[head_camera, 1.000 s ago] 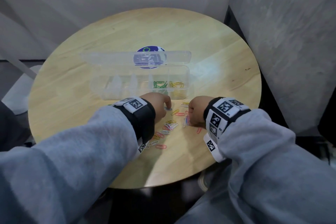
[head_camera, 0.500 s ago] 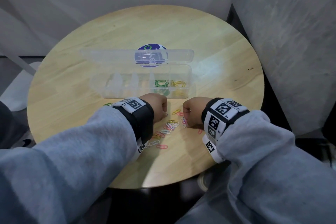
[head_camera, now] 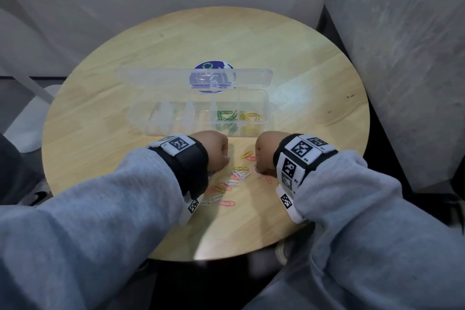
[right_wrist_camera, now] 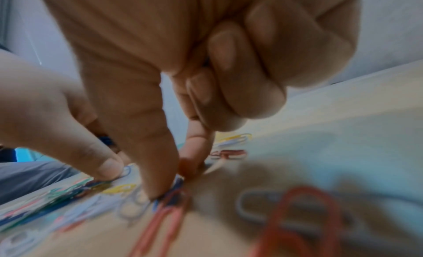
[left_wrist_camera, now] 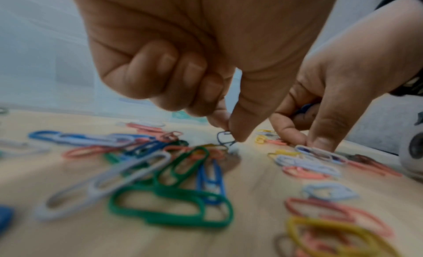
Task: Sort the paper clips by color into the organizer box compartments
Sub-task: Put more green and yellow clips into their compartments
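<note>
Loose paper clips (head_camera: 234, 178) in several colors lie on the round wooden table (head_camera: 302, 58), just in front of the clear organizer box (head_camera: 176, 118). Its lid is open. Green clips (head_camera: 226, 116) fill one compartment and yellow clips (head_camera: 249, 116) the rightmost one. My left hand (head_camera: 225, 158) hovers over the pile, thumb and forefinger pinching a dark blue clip (left_wrist_camera: 224, 138) just above the table. My right hand (head_camera: 259, 166) is down on the pile, and in the right wrist view its thumb and forefinger (right_wrist_camera: 176, 181) pinch a blue clip (right_wrist_camera: 170, 197) against the wood.
A blue round sticker (head_camera: 211, 78) shows through the open lid. The box's left compartments look empty. Grey walls close in behind and to the right of the table. The near table edge lies under my forearms.
Both hands stayed over the pile. The left hand's outstretched finger has curled in, and both hands have drawn slightly toward me.
</note>
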A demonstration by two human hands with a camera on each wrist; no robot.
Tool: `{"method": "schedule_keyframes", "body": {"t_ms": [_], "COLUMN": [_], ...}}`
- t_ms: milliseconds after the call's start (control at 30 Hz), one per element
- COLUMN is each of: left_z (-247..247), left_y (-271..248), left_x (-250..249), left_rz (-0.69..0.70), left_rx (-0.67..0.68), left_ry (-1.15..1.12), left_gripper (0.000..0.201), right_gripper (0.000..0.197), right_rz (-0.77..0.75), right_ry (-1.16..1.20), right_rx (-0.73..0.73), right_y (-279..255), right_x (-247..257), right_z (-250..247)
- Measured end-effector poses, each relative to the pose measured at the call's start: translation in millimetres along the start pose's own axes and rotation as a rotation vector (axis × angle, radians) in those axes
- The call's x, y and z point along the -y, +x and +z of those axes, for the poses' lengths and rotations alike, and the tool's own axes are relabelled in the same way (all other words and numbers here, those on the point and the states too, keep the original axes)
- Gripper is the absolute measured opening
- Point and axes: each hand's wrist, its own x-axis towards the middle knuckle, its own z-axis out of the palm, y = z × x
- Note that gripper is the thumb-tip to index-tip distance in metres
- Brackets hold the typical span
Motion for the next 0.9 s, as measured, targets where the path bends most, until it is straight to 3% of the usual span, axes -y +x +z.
{"method": "schedule_keyframes", "body": {"t_ms": [100,267,467,633,900], "left_z": [-4.9,-13.9,-23.9,-38.2,-47.1], "left_y": [-2.1,-8.1,-13.0,-17.7,-20.6], "left_x": [8.2,23.2,36.9,46.1,74.2], "left_rz": [-0.005,0.008,-0.061,-0.116,-0.107], "left_rx": [-0.026,-0.037,0.016,-0.030,-0.124], "left_ry": [-0.110,-0.354,-0.854,-1.168,-1.364], "left_gripper": [0.019,0.019,0.024,0.025,0.030], "right_gripper": [0.009,0.003,0.008,0.023,0.025], "right_rz": [-0.010,-0.015,-0.071,-0.132,-0.249], "right_ry": [-0.039,0.103,0.468,0.910,1.208], "right_rx": [0.004,-0.081,-0.124,-0.032,-0.124], "right_y": [1.5,0.6,-12.8,-16.3,-21.1], "right_x": [4.2,0.8,-12.7,-12.6,7.8], "right_z": [-1.2,4.9,-15.8,-20.6,-34.4]}}
